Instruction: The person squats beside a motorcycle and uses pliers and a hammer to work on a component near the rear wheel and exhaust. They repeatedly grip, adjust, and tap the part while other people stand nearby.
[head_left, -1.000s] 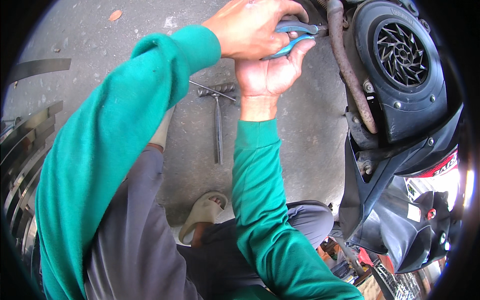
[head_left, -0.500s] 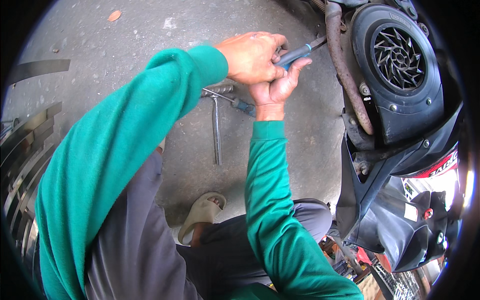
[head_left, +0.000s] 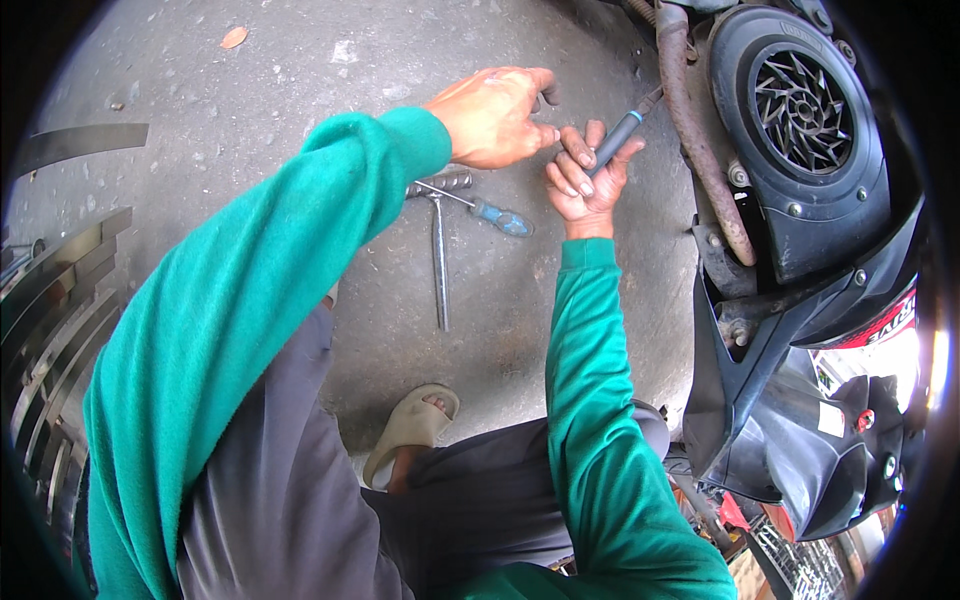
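Pliers [head_left: 614, 145], upper right of frame, now grasped by right hand [head_left: 588, 190] alone; left hand [head_left: 495, 118] off them, fingers loose, empty.

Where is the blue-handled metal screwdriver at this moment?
In the head view's upper middle, the screwdriver lies on the grey concrete floor, its shaft crossing the grey T-shaped metal wrench, below the bare left hand.

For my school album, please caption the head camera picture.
Right hand grips a grey-handled tool near a rusty pipe.
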